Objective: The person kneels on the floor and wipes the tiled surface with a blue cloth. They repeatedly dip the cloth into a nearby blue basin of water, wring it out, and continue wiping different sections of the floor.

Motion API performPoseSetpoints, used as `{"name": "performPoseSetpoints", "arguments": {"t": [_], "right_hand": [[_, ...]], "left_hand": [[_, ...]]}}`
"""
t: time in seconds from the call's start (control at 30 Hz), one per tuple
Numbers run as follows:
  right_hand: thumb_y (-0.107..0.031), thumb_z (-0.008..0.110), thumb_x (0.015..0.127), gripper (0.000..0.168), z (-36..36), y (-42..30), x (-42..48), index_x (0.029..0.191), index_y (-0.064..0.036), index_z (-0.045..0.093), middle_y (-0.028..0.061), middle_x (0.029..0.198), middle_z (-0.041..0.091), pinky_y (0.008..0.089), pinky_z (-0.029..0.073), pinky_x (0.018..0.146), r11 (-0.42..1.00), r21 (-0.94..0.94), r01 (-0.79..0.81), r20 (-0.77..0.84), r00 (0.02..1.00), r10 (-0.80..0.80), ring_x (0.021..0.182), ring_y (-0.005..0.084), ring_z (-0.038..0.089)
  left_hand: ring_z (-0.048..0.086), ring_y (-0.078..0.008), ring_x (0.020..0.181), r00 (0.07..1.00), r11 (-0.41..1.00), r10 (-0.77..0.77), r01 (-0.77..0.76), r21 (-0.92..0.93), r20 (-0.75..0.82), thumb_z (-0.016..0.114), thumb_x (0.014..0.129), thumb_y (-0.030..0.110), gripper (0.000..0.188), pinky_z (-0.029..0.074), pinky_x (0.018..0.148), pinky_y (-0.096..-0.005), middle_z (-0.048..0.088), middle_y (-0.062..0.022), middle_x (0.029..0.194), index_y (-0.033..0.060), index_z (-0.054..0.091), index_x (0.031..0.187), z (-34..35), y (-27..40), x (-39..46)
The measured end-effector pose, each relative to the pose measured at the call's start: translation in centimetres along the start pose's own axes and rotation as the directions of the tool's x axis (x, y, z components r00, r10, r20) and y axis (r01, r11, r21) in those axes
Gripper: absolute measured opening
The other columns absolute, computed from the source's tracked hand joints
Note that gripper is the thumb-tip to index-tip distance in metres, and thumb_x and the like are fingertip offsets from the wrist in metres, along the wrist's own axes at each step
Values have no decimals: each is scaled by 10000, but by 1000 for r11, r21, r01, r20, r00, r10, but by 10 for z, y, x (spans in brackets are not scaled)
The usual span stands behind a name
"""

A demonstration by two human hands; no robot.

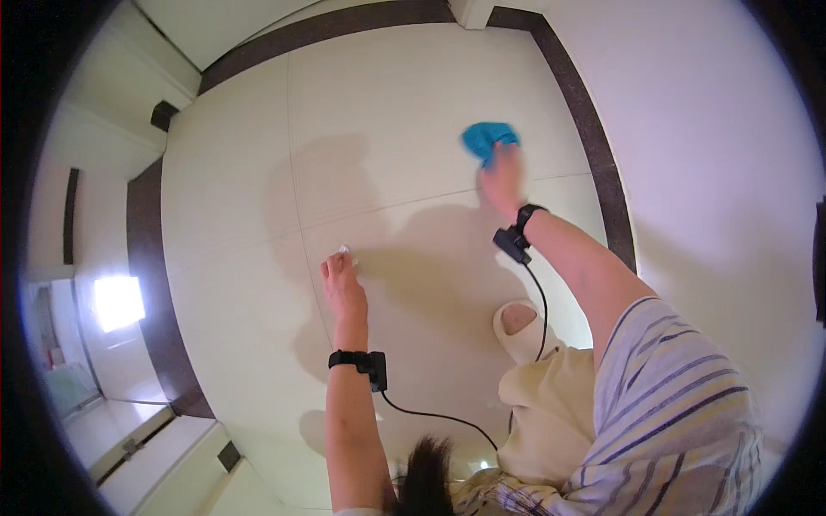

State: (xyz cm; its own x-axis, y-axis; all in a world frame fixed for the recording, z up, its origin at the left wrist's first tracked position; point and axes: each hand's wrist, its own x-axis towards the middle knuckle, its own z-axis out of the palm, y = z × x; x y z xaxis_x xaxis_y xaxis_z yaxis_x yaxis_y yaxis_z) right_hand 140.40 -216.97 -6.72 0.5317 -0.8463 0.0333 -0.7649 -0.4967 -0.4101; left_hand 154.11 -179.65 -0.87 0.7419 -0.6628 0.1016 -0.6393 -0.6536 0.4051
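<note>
My right hand [503, 177], blurred, grips a blue cloth [487, 138] near the far right of the tiled floor [387, 77]. Whether the cloth presses on the tile I cannot tell. Left of centre, my left hand [343, 287] pinches a small white piece [345, 249], perhaps tissue or paper, mostly hidden by the fingers. A black strap with a small device sits on each wrist, the left device [377, 371] and the right device [512, 245] both trailing a black cable.
A dark border [597, 161] frames the pale tiles, with a white wall [710, 161] along the right. My foot in a cream slipper [516, 342] is below my right hand. Door frames stand at left, beside a bright light [119, 303]. Black cables hang towards my lap.
</note>
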Motion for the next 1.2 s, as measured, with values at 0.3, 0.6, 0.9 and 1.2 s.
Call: {"name": "performPoseSetpoints", "arguments": {"t": [0.3, 0.6, 0.9, 1.2], "right_hand": [[-130, 613, 763, 491, -31, -24, 66, 1242, -33, 567, 257, 1354, 484, 563, 364, 1045, 979, -122, 161, -383, 903, -196, 1284, 425, 438], [-95, 686, 740, 567, -37, -70, 28, 1297, -102, 579, 195, 1454, 434, 514, 279, 1157, 714, 226, 663, 20, 729, -684, 1387, 379, 358], [-167, 629, 782, 522, -53, -7, 174, 1285, -43, 563, 244, 1433, 442, 581, 259, 1129, 993, -100, 70, -327, 940, -99, 1373, 411, 362], [-65, 679, 704, 552, -44, -84, 26, 1250, -104, 608, 168, 1459, 449, 527, 292, 1151, 568, 336, 751, 193, 535, -822, 1384, 345, 382]], "left_hand": [[545, -315, 1072, 990, 981, -141, 138, 133, 13, 550, 833, -90, 318, 524, 837, -388, 578, -114, 1132, 19, 651, 1114, 7, 63, 42], [491, -317, 1249, 987, 982, -133, 118, 148, 96, 474, 885, -53, 345, 496, 965, -368, 557, -101, 1302, 52, 611, 1184, 5, 98, 122], [463, -348, 1329, 985, 977, -139, 120, 179, 98, 474, 865, -105, 403, 510, 972, -395, 489, -152, 1421, 25, 559, 1237, 36, 104, 131], [433, -324, 1361, 971, 960, -185, 147, 237, 148, 468, 872, -99, 424, 487, 1011, -387, 466, -140, 1454, 34, 551, 1266, 30, 90, 131]]}}
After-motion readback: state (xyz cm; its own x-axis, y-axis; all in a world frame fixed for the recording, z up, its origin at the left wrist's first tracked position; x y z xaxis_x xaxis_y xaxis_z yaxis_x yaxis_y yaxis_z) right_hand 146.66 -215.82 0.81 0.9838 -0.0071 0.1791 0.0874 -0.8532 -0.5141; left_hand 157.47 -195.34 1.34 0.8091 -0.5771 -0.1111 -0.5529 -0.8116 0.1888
